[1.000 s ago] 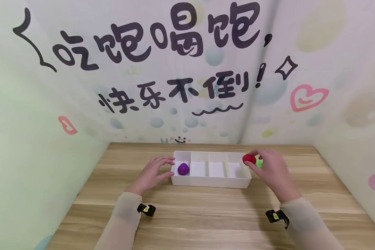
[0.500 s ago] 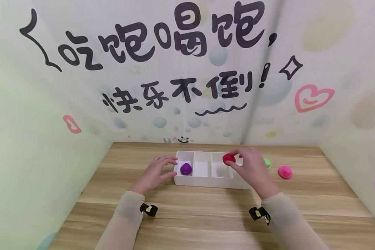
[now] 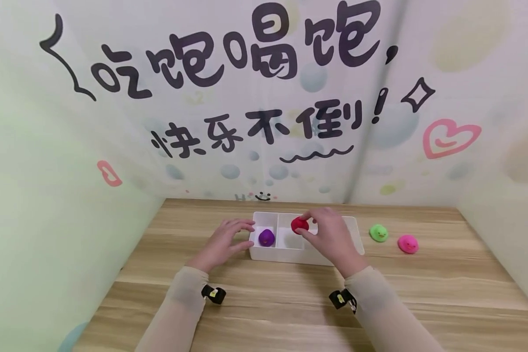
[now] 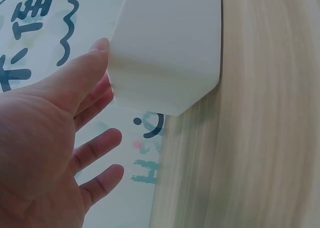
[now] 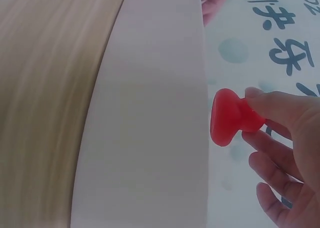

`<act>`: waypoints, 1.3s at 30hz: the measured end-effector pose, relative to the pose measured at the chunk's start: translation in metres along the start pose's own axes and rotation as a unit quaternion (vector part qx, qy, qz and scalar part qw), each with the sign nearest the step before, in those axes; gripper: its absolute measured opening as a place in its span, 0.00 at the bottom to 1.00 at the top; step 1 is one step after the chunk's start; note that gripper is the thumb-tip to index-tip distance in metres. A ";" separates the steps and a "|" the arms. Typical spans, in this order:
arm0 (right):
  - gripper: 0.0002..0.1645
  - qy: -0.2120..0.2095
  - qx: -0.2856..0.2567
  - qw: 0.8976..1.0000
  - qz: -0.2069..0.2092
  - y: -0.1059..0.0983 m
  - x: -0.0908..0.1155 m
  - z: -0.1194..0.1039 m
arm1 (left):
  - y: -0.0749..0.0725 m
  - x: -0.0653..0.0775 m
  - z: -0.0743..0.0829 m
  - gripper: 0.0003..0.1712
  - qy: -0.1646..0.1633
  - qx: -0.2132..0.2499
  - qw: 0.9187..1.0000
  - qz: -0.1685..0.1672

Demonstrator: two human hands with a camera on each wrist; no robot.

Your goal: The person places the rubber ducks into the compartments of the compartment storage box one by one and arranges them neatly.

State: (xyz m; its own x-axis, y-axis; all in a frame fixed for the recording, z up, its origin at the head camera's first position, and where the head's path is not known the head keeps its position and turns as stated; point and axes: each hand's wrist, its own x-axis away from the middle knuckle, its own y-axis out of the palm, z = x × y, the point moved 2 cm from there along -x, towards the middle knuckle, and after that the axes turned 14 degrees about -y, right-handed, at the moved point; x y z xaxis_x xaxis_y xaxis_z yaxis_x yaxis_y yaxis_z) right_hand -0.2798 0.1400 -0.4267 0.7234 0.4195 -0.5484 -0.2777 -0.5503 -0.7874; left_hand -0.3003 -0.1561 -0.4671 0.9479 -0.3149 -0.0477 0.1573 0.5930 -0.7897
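Note:
A white box with compartments stands on the table. Between thumb and fingertips, my right hand pinches a red rubber duck, holding it just above the box's rim near the second compartment from the left. In the leftmost compartment sits a purple rubber duck. My left hand is at the box's left end, its fingers extended and the thumb at the rim in the left wrist view. The right hand covers part of the box's right half.
Right of the box, a green rubber duck and a pink rubber duck lie on the wooden table. A wall with dark lettering rises behind the table, and side walls flank it.
My right hand has carried the red duck leftward from the box's right end to above the second compartment, uncovering the green and pink ducks. The left hand has stayed at the box's left end.

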 end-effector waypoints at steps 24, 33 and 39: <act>0.13 0.012 -0.008 0.997 -0.080 0.040 -0.014 0.005 | 0.000 -0.005 0.005 0.21 -0.020 0.004 1.000 -0.013; 0.11 0.024 -0.006 0.993 -0.115 0.048 -0.017 0.006 | 0.000 -0.001 0.005 0.21 -0.023 0.002 1.000 -0.013; 0.10 0.016 0.022 0.991 -0.129 0.054 -0.017 0.006 | 0.000 0.001 0.004 0.22 -0.028 0.000 1.000 -0.008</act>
State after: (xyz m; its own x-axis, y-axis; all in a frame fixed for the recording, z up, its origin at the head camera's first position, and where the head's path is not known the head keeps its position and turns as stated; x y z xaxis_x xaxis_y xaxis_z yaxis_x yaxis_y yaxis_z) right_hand -0.3107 0.1078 -0.4614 0.7939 0.5180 -0.3185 -0.1080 -0.3952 -0.9122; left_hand -0.2983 -0.1532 -0.4649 0.9592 -0.2827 0.0000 0.1734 0.5885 -0.7897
